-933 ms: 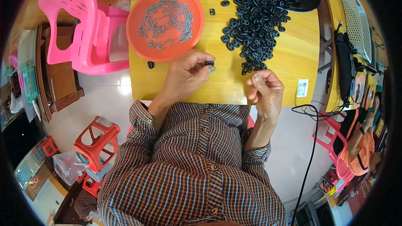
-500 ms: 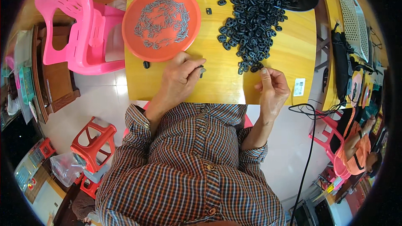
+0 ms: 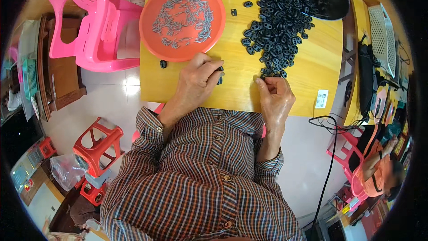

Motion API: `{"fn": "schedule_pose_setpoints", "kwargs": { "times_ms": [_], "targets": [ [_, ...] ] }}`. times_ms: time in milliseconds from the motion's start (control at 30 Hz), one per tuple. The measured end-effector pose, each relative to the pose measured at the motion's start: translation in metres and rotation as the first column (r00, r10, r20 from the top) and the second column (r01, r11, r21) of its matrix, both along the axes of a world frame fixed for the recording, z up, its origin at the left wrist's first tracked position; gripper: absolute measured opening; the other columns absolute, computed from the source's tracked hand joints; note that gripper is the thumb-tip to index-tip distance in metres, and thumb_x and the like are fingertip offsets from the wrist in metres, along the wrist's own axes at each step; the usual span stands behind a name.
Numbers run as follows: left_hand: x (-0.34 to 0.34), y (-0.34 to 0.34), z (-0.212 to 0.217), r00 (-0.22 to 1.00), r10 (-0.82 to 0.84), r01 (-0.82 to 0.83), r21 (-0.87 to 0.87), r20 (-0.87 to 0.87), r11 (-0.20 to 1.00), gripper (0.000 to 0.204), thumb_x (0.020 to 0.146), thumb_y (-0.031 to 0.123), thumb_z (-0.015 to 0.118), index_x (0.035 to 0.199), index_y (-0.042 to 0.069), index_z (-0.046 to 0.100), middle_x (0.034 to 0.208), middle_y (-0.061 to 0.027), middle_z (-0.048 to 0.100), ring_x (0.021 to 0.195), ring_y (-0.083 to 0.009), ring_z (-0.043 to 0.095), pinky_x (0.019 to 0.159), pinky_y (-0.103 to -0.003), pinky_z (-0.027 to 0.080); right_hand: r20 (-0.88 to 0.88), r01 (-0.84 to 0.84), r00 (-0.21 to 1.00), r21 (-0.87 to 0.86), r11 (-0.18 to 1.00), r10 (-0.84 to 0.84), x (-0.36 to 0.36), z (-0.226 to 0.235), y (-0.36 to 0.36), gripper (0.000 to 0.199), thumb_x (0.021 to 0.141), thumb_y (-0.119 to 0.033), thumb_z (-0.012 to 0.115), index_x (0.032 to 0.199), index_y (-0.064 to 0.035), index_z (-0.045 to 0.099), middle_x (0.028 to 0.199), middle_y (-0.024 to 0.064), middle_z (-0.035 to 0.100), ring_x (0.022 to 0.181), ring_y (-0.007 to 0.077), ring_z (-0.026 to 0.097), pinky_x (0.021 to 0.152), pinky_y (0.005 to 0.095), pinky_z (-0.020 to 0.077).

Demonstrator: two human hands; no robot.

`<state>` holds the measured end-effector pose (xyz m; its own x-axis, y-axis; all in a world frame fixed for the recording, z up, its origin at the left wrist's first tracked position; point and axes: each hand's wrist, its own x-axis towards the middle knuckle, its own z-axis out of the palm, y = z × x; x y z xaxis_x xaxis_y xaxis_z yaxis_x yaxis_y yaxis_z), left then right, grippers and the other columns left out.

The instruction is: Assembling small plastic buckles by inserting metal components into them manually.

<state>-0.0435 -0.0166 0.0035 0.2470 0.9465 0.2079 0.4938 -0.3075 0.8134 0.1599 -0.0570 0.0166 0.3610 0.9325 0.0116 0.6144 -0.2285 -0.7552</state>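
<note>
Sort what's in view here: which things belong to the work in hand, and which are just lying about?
Likely in the work:
left hand, gripping a black piece
right hand, at the near edge of the black pile
orange bowl of grey pins

Apparently just about:
pink chair at left
clear plastic bag
white perforated basket

Black part [image 3: 220, 81] | in left hand [image 3: 195, 81] (partly hidden) | two-holed black pieces [image 3: 274, 35] | heaped

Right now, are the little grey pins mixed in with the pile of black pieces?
No, the grey pins lie in the orange dish, apart from the pile of black pieces.
</note>
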Motion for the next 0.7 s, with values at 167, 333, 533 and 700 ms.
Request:
{"fn": "schedule_pose_setpoints", "kwargs": {
  "times_ms": [167, 333, 533, 700],
  "targets": [
    [-0.001, 0.0, 0.0, 0.999, 0.013, -0.014, 0.022, 0.032, 1.0, 0.024, 0.076, -0.004, 0.067, 0.099, 0.0, 0.065, 0.085, -0.0079, 0.057, 0.064, -0.0143, 0.056, 0.055, -0.026, 0.045, 0.035, 0.007, 0.999, 0.009, 1.0, -0.008, -0.003, -0.001, -0.001, 0.015, 0.077, -0.009, 0.071, 0.076, 0.0038, 0.063, 0.068, 0.0072, 0.061, 0.055, 0.0123, 0.054, 0.053, 0.0254, 0.0452],
    [0.006, -0.001, 0.008, 0.988, 0.035, -0.028, -0.048, 0.15, 0.998, 0.021, 0.077, -0.007, 0.064, 0.097, 0.0, 0.066, 0.084, -0.007, 0.058, 0.066, -0.0119, 0.056, 0.055, -0.025, 0.045, -0.613, 0.077, 0.758, -0.254, 0.964, -0.222, -0.003, 0.016, -0.002, 0.016, 0.086, -0.014, 0.063, 0.082, 0.0014, 0.064, 0.068, 0.0038, 0.06, 0.045, 0.0063, 0.044, 0.044, 0.0194, 0.0338],
    [0.024, 0.001, 0.016, 0.959, -0.117, 0.138, -0.068, 0.258, 0.988, 0.021, 0.077, -0.006, 0.064, 0.096, 0.002, 0.067, 0.085, -0.0074, 0.058, 0.069, -0.013, 0.059, 0.058, -0.024, 0.047, -0.868, 0.012, 0.441, -0.25, 0.968, -0.23, -0.003, 0.019, 0.0, 0.017, 0.088, -0.013, 0.059, 0.078, 0.0002, 0.06, 0.065, 0.0032, 0.058, 0.04, 0.0055, 0.037, 0.039, 0.0185, 0.0269],
    [0.035, 0.005, 0.013, 0.935, -0.224, 0.194, 0.133, 0.274, 0.972, 0.023, 0.074, -0.003, 0.067, 0.097, 0.003, 0.067, 0.085, -0.0078, 0.059, 0.072, -0.0172, 0.061, 0.06, -0.027, 0.049, -0.918, -0.06, 0.361, -0.198, 0.978, -0.164, -0.005, 0.012, -0.001, 0.017, 0.088, -0.012, 0.057, 0.076, -0.0005, 0.058, 0.059, 0.0029, 0.055, 0.037, 0.0057, 0.034, 0.036, 0.0199, 0.0257]
  ]
}}
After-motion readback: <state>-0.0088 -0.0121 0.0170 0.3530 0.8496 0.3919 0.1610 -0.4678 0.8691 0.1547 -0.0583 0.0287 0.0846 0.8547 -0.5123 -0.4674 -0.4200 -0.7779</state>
